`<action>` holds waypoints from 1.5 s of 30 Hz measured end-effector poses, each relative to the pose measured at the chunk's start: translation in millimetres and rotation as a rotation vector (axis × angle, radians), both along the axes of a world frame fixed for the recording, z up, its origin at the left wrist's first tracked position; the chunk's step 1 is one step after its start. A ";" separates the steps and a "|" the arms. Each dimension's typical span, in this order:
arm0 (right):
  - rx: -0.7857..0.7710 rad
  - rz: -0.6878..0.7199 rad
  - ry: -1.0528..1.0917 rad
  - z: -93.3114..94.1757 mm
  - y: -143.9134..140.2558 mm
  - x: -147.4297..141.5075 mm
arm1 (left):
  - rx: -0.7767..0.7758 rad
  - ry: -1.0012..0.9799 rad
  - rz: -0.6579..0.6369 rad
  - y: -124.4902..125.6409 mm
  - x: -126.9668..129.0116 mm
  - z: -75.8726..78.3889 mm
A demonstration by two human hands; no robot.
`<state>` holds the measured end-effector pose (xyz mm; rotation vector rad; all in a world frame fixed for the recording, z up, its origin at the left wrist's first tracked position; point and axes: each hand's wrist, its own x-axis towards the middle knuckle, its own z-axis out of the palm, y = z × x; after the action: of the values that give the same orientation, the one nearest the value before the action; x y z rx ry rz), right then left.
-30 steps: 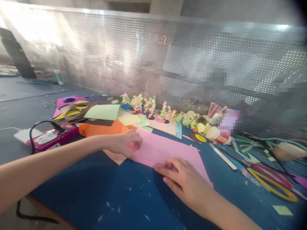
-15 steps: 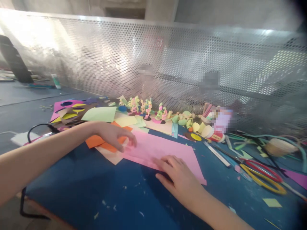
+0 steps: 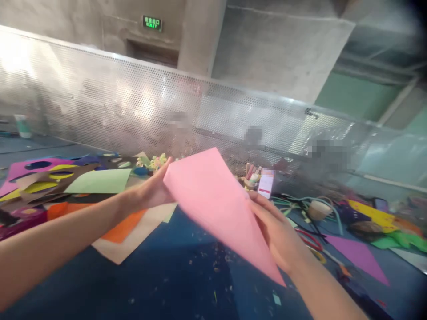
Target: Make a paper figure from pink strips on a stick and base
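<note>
Thin pink paper sheet [image 3: 210, 200], ctr of frame, up off dark-blue tabletop [image 3: 160, 275]. L hand [image 3: 155, 189] holds its left edge, fingers mostly hidden; R hand [image 3: 271, 226] its right. Prob. two-sided so floppy sheet won't sag. Flat orange paper [image 3: 123, 226] left of ctr.

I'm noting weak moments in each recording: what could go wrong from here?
The sheet, held up between the left hand and right hand, might crease where they grip it. It hides part of the table, so things behind could be bumped unseen. The left hand appears close to the figures and might knock them.
</note>
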<state>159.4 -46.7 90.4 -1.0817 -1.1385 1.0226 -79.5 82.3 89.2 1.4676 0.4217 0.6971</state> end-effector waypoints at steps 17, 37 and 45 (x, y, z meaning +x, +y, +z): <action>-0.246 0.241 0.219 -39.8 29.6 15.6 | -0.319 0.128 -0.011 -31.3 25.9 -31.7; -0.263 0.122 -0.100 -72.6 43.3 31.3 | -0.264 0.060 0.235 -24.8 39.3 -79.1; 0.003 -0.164 -0.511 -77.5 45.5 29.3 | -0.172 0.022 0.335 -21.2 39.3 -87.7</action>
<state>188.6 -1.2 13.0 -1.4576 -1.4236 0.6279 -40.2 61.0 1.5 1.2545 0.7371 0.8867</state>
